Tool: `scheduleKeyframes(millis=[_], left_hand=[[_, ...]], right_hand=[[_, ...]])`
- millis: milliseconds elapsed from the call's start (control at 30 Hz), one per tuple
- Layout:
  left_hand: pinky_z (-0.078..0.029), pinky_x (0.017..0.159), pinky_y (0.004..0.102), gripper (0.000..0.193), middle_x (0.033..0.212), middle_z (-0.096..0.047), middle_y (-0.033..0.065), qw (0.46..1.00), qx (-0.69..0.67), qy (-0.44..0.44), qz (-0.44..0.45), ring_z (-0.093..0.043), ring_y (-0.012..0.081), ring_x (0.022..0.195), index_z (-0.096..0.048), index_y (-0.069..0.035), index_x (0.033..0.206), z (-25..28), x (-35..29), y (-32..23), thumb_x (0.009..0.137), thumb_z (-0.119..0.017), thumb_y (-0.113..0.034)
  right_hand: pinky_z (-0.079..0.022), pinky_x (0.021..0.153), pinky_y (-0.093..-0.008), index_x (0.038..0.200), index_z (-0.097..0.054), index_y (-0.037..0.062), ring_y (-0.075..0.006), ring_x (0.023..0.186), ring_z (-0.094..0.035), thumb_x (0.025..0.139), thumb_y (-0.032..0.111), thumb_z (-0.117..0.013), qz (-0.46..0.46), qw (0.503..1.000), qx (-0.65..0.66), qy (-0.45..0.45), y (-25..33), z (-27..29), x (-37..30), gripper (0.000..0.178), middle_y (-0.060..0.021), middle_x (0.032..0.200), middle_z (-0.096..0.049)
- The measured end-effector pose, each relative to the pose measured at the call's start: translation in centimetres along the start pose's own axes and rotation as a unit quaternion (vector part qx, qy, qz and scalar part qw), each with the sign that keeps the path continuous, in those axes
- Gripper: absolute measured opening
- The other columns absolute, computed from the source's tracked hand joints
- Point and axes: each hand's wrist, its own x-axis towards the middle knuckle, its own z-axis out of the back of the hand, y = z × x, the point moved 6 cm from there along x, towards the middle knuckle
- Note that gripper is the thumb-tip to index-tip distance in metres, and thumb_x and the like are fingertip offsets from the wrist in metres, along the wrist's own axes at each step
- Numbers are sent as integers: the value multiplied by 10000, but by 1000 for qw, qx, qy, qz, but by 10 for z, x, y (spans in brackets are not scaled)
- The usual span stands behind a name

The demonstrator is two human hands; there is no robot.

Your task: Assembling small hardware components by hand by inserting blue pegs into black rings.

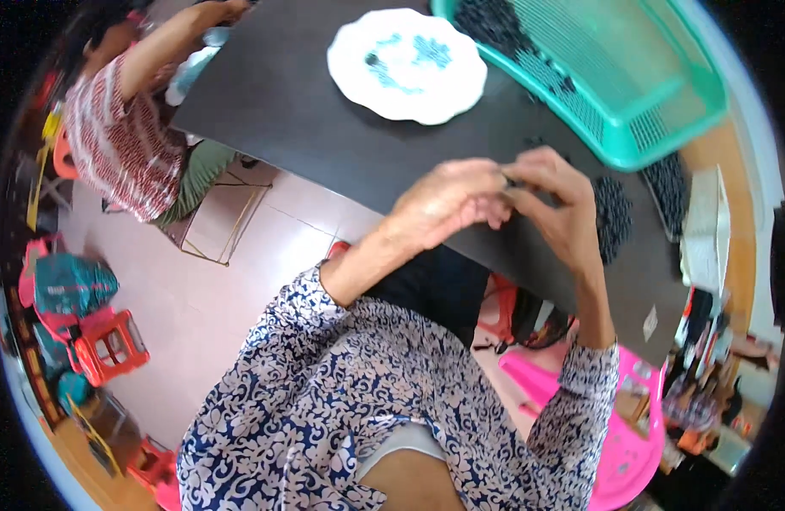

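Observation:
My left hand (pixel 454 203) and my right hand (pixel 561 200) meet above the front edge of a dark table (pixel 324 128). Their fingertips pinch together around a small dark piece (pixel 511 180), mostly hidden and too blurred to name. Beyond them lies a white plate (pixel 409 104) with a wavy rim and a blue-green pattern; one small dark piece (pixel 373 60) rests on it. A heap of small black pieces (pixel 612 217) sits on the table beside my right hand. More black pieces (pixel 494 25) fill the near left part of a green plastic basket (pixel 618 140).
A dark tray of black pieces (pixel 665 192) and a white basket (pixel 706 226) stand at the right. Another person (pixel 124 128) sits at the table's far left. A pink plastic chair (pixel 635 443) is at my right; red stools (pixel 111 349) stand on the floor at left.

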Motion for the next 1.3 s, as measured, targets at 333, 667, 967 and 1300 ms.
scheduleKeyframes(millis=[333, 667, 967, 1300], left_hand=[[-429, 547, 286, 152, 672, -579, 58, 887, 434, -76, -140, -516, 99, 601, -590, 29, 934, -4, -20, -46, 863, -582, -106], [-420, 558, 294, 131, 683, -522, 110, 870, 452, -22, -196, -489, 133, 599, -559, 28, 945, -6, -17, -49, 870, -588, -75], [-453, 597, 328, 165, 765, -555, 152, 875, 443, 0, -197, -569, 224, 656, -538, 51, 965, -4, -14, -51, 846, -596, -48], [-428, 567, 366, 124, 722, -518, 177, 895, 402, -12, -193, -536, 268, 606, -511, 57, 900, -2, -2, -60, 845, -554, -46]], right_hand=[[-439, 622, -191, 958, -682, -31, -57, 705, -559, 871, 61, -617, -36, 999, -40, 8, -6, -23, 98, 141, -33, 797, -650], [-499, 704, -267, 1004, -691, 36, -155, 749, -641, 843, 77, -626, 116, 979, -162, 39, -18, -69, 190, 179, -74, 880, -690], [-486, 668, -251, 975, -705, 50, -113, 698, -603, 827, 100, -655, 37, 986, -152, 50, -51, -73, 210, 165, -50, 823, -684], [-534, 691, -265, 938, -735, 42, -170, 679, -647, 833, 128, -647, 126, 966, -204, 100, -35, -96, 221, 163, -118, 839, -695]])
